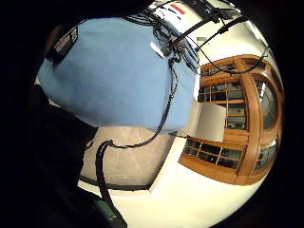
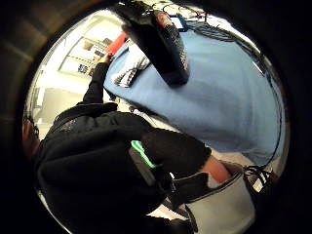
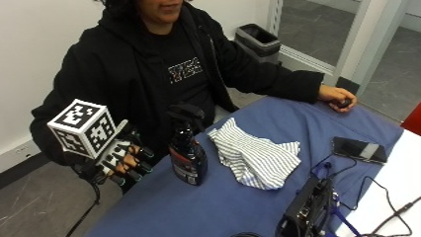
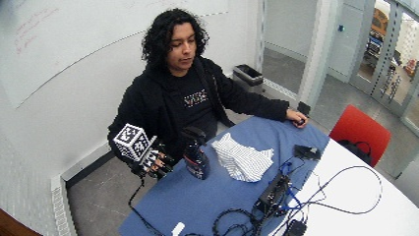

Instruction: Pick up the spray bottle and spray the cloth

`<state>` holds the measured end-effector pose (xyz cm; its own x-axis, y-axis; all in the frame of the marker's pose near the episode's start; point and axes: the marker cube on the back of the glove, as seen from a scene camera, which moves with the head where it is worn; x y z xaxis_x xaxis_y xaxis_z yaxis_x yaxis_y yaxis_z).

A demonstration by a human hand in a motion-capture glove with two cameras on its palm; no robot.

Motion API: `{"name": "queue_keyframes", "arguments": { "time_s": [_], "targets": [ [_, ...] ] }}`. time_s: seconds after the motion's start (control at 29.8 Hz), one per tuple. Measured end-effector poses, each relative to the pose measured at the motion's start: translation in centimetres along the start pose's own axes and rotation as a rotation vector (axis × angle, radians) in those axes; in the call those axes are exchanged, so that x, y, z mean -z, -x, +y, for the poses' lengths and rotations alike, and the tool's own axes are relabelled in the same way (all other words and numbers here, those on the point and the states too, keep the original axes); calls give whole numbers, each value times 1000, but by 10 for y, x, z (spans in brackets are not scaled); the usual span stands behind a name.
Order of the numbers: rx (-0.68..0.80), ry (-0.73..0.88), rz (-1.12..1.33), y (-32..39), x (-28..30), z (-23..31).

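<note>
A dark spray bottle (image 3: 188,158) with a black trigger head stands upright on the blue table cover (image 3: 217,207), near the edge by the person. Just beside it, further onto the table, lies a crumpled white-and-grey striped cloth (image 3: 256,155). My gloved right hand (image 3: 125,160) hovers off the table's edge, a short gap from the bottle on the side away from the cloth. Its fingers are loosely curled and hold nothing. In the thumb side palm view the bottle (image 2: 163,41) looms close, with the cloth (image 2: 129,68) behind it.
A black phone (image 3: 358,148) lies past the cloth. A black device box (image 3: 306,207) with cables sits near the table's front. The person's bare left hand (image 3: 337,96) rests at the far edge. A bin (image 3: 262,39) stands on the floor behind.
</note>
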<state>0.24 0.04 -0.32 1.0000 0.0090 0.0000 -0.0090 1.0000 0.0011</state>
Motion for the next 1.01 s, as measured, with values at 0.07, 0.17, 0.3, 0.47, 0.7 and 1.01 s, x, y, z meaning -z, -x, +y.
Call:
{"name": "queue_keyframes", "arguments": {
  "time_s": [0.07, 0.17, 0.3, 0.47, 0.7, 1.01],
  "targets": [
    [-4, -3, -4, -1, 2, 0],
    [-6, -18, -19, -2, 5, -1],
    [12, -38, -37, -3, 14, -12],
    [36, -79, -58, 4, 25, -42],
    [99, -97, -96, 11, 31, -69],
    [168, -157, -461, 30, 34, -108]
  ]
}}
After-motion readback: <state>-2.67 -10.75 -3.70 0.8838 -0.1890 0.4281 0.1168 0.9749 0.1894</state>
